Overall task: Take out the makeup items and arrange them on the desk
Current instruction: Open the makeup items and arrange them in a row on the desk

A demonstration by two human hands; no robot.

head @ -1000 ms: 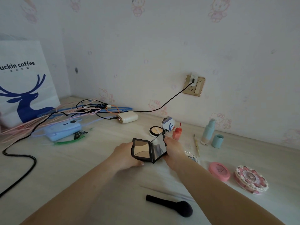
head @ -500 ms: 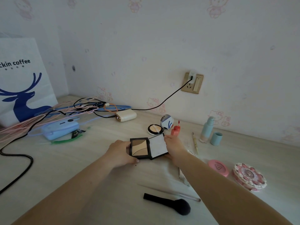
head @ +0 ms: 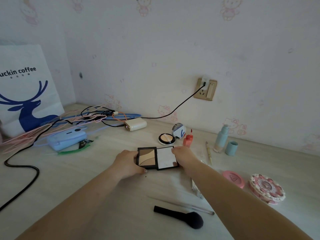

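Note:
A black powder palette (head: 156, 158) lies fully open and flat on the desk (head: 83, 172), powder pan on the left, mirror on the right. My left hand (head: 127, 163) grips its left edge. My right hand (head: 184, 155) holds the mirror lid's right side, fingers curled over the edge. Behind it sit a round open compact (head: 167, 138) and a red lip gloss (head: 187, 142). A blue bottle (head: 221, 138) and its cap (head: 231, 148) stand to the right. A pink compact (head: 233, 178) and a flower-edged case (head: 266, 187) lie further right. A black brush (head: 180, 217) lies near me.
A white coffee bag (head: 26, 89) stands at the far left by tangled cables (head: 83, 116), a blue device (head: 67, 139) and a cream power bank (head: 136, 124). A black cable (head: 22, 170) loops over the left desk. A wall socket (head: 206, 89) is behind. A thin brush (head: 208, 152) lies by the bottle.
The palette's mirror lid went from half raised to lying flat on the desk. Both hands kept their hold on its sides.

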